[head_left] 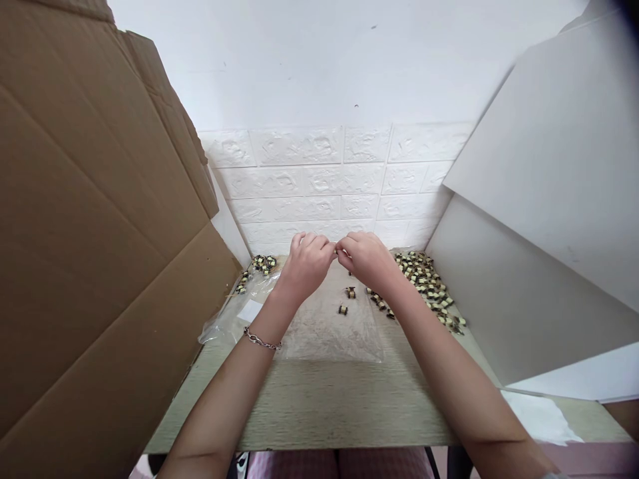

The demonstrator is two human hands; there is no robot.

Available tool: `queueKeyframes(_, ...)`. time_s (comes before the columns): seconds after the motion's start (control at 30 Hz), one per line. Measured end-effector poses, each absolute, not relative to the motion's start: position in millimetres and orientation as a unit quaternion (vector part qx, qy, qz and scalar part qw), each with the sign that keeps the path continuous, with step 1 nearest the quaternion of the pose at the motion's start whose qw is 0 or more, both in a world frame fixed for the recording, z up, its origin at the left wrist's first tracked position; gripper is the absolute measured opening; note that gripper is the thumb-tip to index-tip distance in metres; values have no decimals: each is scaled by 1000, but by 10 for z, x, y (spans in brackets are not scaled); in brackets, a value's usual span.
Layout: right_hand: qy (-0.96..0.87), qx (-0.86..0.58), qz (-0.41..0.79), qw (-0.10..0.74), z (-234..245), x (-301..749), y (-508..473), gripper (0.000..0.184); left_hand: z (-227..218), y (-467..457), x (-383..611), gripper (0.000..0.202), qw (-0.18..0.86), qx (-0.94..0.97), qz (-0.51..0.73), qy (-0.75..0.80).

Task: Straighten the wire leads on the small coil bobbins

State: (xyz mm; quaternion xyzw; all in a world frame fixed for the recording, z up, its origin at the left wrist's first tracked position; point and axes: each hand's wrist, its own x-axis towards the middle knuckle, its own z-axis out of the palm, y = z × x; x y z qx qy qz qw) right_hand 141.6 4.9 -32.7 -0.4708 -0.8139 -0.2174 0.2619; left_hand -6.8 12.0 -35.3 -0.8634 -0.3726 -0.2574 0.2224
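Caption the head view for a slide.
Left hand and right hand meet over a plastic sheet, small components heaped alongside.

Two loose bobbins (351,292) (343,309), two piles (263,265) (428,285), one bracelet (261,342)

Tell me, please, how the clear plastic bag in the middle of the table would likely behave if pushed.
The clear plastic bag looks thin and wrinkled, so it would probably crumple rather than slide stiffly. It seems light, likely to shift easily on the table. The two small parts lying on it might roll off.
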Motion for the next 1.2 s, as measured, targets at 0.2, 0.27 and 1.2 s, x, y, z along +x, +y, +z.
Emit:
queueKeyframes(0.2, -822, -466, -150, 291, -301, 1472, 59, 16, -354, 183, -78, 24, 101, -879, -267, -381)
queueKeyframes(0.27, -821, -460, -114, 319, -286, 1490, 54, 16, -338, 190, -84, 25, 60, -881, -277, -378)
queueKeyframes(1.2, -802, -433, -81, 403, -135, 1499, -129, 17, -259, 134, -67, 26, -618, -630, -386, -269)
